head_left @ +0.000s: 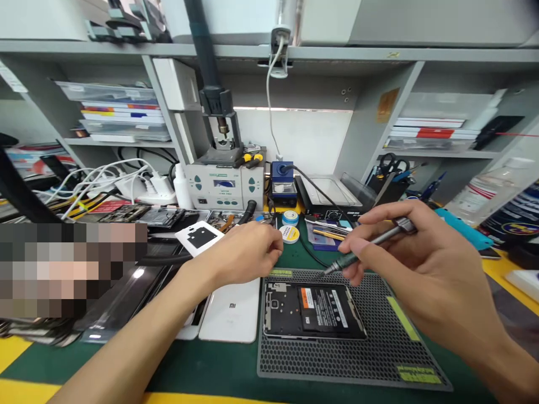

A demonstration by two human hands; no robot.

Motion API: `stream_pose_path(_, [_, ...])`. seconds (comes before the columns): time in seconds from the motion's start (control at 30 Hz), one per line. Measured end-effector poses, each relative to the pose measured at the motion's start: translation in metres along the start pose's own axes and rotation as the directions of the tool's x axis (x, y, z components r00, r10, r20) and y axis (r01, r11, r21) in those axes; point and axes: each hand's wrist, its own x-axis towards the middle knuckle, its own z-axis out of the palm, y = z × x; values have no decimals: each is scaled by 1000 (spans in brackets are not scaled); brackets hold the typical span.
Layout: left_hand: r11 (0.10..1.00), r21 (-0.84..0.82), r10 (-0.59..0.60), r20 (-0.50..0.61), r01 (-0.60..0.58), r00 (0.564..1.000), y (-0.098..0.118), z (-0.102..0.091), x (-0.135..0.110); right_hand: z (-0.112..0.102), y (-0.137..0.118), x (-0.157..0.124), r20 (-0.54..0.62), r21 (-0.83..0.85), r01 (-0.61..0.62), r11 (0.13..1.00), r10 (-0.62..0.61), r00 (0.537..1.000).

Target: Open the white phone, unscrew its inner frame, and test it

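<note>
My right hand (425,280) grips a grey screwdriver (385,237), its tip slanting down just above the top edge of an opened phone (290,320). The phone's battery (324,308) and black inner cover face up, on a grey honeycomb mat (328,362). Beyond the phone, to its left, my left hand (248,249) is closed with its fingers curled under; whatever they pinch is hidden. Beneath that wrist lies a white phone back cover (229,317). A white plate with a black patch (200,238) shows behind the forearm.
Two small round tins (289,234) stand past my left hand. Pens and tweezers lie on a blue holder (330,235). A hot-air station (227,185) and a soldering iron stand (283,182) are at the back. Phone parts (126,292) crowd the left; a clear bottle (484,191) stands right.
</note>
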Motion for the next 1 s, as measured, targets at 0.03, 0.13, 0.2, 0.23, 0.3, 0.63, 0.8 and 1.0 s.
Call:
stream_pose_path(0.03, [1000, -20, 8, 30, -8, 1000, 1, 0, -1, 2, 0, -3, 56, 19, -31, 999, 30, 998])
stream_pose_path(0.13, [997, -73, 46, 107, -38, 993, 3, 1, -4, 13, 0, -16, 195, 28, -68, 997, 62, 979])
stream_pose_path(0.2, [994, -97, 64, 137, -51, 988, 4, 2, -6, 21, 1, -24, 245, -12, -36, 999, 37, 969])
stream_pose_path(0.23, [993, -99, 71, 144, -57, 987, 4, 2, -6, 26, 2, -28, 258, -33, -11, 999, 19, 966])
stream_pose_path(0.3, [994, -85, 80, 153, -67, 985, 5, 2, -7, 34, 3, -34, 285, -62, 30, 998, -11, 958])
stream_pose_path(0.63, [996, -54, 84, 209, -74, 974, 2, -3, -9, 47, 3, -40, 372, -91, 141, 986, -98, 923])
stream_pose_path(0.8, [994, -71, 90, 206, -77, 974, -2, 0, -9, 44, 4, -41, 428, -108, 201, 974, -136, 894])
stream_pose_path(1.0, [990, -105, 112, 222, -90, 969, -4, 1, -8, 38, -7, -37, 567, -219, 371, 902, -192, 801])
